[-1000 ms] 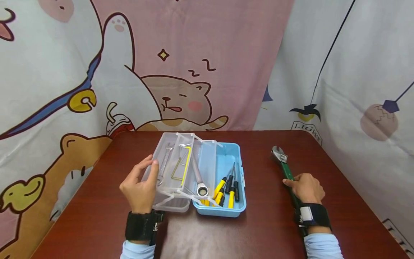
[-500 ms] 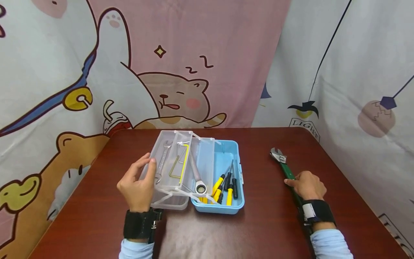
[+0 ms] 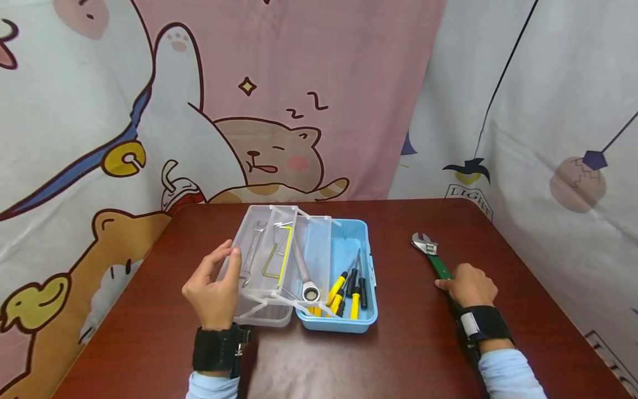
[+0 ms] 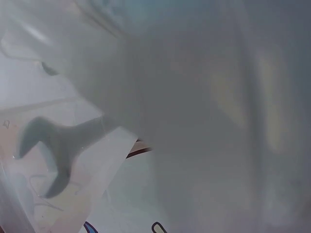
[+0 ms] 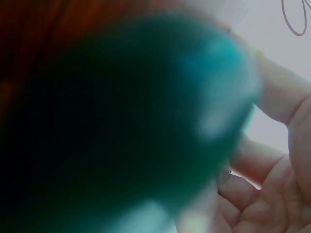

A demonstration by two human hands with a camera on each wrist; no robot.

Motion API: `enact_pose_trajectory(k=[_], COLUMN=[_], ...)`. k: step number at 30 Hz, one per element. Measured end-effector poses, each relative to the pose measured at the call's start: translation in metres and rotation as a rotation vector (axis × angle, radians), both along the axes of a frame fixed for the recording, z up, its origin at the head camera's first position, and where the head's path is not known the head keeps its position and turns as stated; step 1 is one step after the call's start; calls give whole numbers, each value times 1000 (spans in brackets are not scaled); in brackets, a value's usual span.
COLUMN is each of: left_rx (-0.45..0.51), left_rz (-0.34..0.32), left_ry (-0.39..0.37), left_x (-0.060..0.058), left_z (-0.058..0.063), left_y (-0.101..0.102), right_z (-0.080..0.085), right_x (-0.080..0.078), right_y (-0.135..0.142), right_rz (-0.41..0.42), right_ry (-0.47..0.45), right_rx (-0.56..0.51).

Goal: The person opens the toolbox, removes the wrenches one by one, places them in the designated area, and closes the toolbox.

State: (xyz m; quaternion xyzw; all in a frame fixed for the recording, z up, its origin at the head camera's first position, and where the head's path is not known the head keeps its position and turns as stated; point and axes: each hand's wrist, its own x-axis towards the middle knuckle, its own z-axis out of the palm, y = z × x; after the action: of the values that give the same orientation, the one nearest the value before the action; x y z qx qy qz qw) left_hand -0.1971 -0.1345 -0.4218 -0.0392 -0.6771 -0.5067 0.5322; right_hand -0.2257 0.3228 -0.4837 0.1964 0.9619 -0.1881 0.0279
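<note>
My left hand (image 3: 211,288) pinches the left edge of a clear plastic tray (image 3: 259,284), thumb and fingers at its rim. The tray is folded out beside a light blue toolbox (image 3: 339,327). In it lie an open-end wrench (image 3: 253,249) and hex keys (image 3: 286,255), one of them yellow. The left wrist view shows the wrench's jaw end (image 4: 56,150) through blurred plastic. To the right of the box, my right hand (image 3: 471,285) grips the green handle of an adjustable wrench (image 3: 432,256), its metal head pointing away. The blurred green handle (image 5: 146,121) fills much of the right wrist view.
A ratchet wrench (image 3: 305,271) lies slanted in the clear trays, its ring end nearest me. Several yellow and black screwdrivers (image 3: 355,296) sit in the blue box. The brown table (image 3: 389,360) reaches back to a printed cloth (image 3: 369,100).
The adjustable wrench in my right hand has shifted slightly left, its head a little nearer the box. My left hand stays at the tray's edge. The head view has moved slightly.
</note>
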Motion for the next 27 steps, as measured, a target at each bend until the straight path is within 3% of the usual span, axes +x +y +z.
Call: enact_pose_trajectory(k=[13, 23, 27], left_rx=[-18, -80, -162], left_rz=[1, 24, 23], left_ry=[1, -55, -36], left_x=[0, -17, -18], left_z=[1, -25, -28], left_y=[0, -13, -11], right_z=[2, 6, 9], right_x=[-1, 3, 9], right_y=[-2, -10, -18], right_rz=[29, 86, 106], right_ry=[-28, -86, -12], right_rx=[2, -9, -12])
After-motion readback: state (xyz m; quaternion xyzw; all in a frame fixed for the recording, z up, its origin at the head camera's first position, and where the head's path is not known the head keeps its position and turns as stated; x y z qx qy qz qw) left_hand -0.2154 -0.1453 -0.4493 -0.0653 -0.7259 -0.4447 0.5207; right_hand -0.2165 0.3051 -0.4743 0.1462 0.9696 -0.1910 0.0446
